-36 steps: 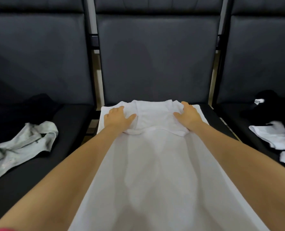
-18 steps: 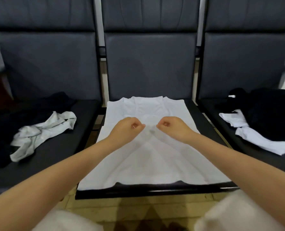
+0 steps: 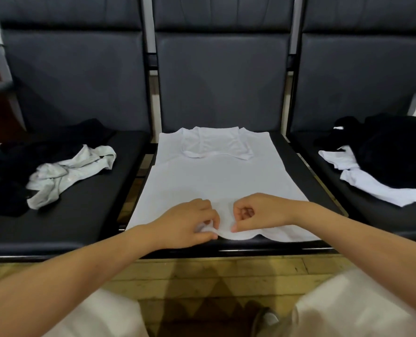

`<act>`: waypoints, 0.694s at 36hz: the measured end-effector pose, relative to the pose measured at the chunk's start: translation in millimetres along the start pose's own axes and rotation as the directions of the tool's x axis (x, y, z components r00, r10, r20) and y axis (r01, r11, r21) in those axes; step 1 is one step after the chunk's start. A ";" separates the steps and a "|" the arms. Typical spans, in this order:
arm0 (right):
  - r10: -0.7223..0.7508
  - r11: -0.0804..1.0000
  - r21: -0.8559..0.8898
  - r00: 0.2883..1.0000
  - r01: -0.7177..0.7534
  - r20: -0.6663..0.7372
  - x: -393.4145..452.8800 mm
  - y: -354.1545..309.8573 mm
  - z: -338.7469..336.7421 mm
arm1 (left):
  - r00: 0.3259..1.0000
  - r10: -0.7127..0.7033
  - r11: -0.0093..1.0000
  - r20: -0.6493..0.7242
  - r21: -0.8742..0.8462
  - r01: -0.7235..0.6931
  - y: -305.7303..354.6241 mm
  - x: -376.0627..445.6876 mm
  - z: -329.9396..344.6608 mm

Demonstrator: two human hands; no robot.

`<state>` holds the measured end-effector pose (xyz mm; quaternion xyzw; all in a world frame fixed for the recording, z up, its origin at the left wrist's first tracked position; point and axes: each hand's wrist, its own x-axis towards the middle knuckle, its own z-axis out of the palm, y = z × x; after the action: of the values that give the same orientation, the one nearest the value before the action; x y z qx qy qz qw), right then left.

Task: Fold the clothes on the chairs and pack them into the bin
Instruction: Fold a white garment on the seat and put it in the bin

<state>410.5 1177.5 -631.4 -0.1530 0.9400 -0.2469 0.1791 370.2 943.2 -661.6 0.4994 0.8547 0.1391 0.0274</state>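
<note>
While both hands work the near hem, most clothes are unfolded, so the task looks early. Left of frame: left seat carries a crumpled grey garment lying on and beside a black heap, neither folded. Centre: white shirt lies flat on the middle seat, its top part already turned down onto the body at upper centre, sides narrowed, hem at the seat's front edge. Left hand sits at lower centre, fingers curled and pinching the hem, a bit of cloth bunched up under them. Right hand is just beside it, fingers curled, thumb and forefinger tip nipping the hem; the two hands are near but apart. Right of frame: right seat holds a black pile on top of a white garment, both unfolded. No bin in view. Judgement: shirt is mid-fold, likely next is lifting the hem toward the collar; still left are that fold, four other pieces, and all packing.
</note>
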 end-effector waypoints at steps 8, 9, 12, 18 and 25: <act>0.023 0.976 -0.217 0.998 -0.009 0.064 13.4 -8.6 2.5 | 0.992 -0.112 0.985 -0.058 -0.140 0.103 -5.1 14.0 5.4; 0.012 0.971 -0.241 0.999 0.000 0.049 15.9 -7.7 1.9 | 0.986 -0.153 0.974 -0.064 -0.176 0.139 -5.8 17.3 4.7; 0.013 0.950 -0.312 1.000 -0.018 -0.020 21.8 -0.9 -4.6 | 0.950 -0.286 0.931 -0.124 -0.269 0.245 -10.3 28.2 1.6; 0.132 0.931 -0.297 0.955 -0.211 -0.266 28.0 32.2 -33.6 | 0.900 -0.360 0.933 -0.247 -0.104 0.345 -34.4 41.0 -21.4; 0.337 0.903 -0.051 0.779 -0.426 -0.529 16.8 85.8 -60.1 | 0.852 -0.371 0.900 -0.369 0.085 0.428 -85.5 39.4 -39.6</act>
<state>353.7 1267.2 -631.4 0.0972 0.9820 -0.1565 -0.0418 270.9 929.3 -642.6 0.2786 0.9398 0.1447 -0.1350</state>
